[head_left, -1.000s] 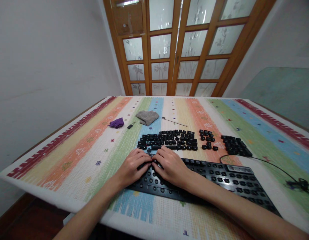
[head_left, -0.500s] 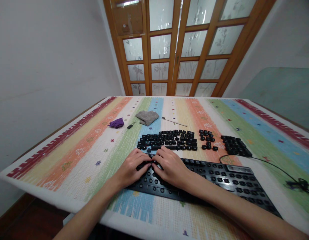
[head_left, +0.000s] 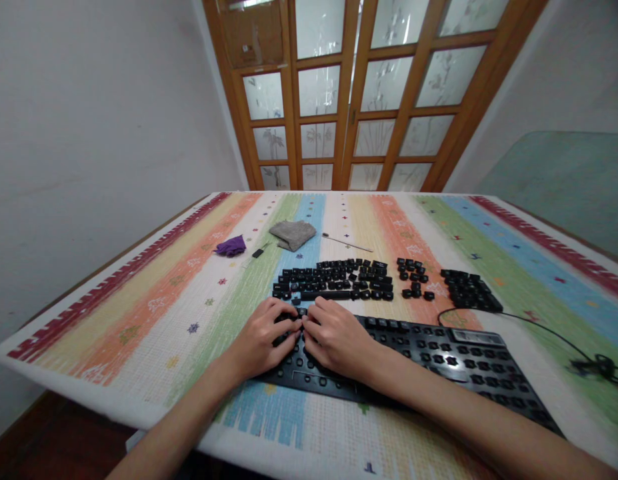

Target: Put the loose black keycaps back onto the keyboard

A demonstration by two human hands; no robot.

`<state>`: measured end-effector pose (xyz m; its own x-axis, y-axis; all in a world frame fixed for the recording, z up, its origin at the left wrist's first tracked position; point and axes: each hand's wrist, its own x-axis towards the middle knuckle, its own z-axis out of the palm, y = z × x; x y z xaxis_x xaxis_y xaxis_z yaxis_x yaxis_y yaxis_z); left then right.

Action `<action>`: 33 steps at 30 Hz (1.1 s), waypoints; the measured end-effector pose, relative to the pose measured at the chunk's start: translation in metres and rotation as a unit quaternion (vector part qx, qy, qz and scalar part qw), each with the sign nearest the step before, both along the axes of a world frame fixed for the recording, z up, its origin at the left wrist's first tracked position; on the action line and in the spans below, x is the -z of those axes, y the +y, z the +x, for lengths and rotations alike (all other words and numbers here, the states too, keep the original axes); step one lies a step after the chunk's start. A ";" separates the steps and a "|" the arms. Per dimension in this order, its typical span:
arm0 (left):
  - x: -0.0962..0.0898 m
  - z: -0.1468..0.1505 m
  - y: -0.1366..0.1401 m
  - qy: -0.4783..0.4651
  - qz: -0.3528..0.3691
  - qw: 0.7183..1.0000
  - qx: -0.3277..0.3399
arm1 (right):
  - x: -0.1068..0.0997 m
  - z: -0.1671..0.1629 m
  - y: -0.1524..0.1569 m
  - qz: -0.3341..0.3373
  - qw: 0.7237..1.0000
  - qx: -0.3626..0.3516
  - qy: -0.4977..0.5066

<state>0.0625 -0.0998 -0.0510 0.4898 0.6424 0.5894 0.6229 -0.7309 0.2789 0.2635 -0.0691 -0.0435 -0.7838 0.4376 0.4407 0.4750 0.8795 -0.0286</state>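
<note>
The left hand (head_left: 266, 333) and right hand (head_left: 341, 337) have shifted slightly on the keyboard (head_left: 451, 360), curled together near its far-left corner, apparently to work one spot; whether they pinch anything, I cannot tell. Just beyond it, loose keycaps (head_left: 333, 277) lie in rows, likely keeping their order.

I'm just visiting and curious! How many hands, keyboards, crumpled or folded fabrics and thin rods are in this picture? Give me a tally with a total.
Left hand and right hand: 2
Keyboard: 1
Purple fabric and grey fabric: 2
Thin rod: 1
Total: 6
</note>
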 end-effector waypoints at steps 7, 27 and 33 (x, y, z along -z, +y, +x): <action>-0.005 0.002 -0.002 0.030 -0.017 0.999 -0.006 | 0.004 -0.006 -0.003 0.049 0.995 -0.074 -0.045; 0.003 -0.002 -0.005 0.028 -0.035 0.999 0.015 | -0.017 0.019 0.118 -0.088 0.982 0.162 0.033; 0.004 -0.002 -0.005 0.026 -0.033 0.999 0.023 | -0.008 0.008 0.142 -0.112 0.977 0.182 -0.009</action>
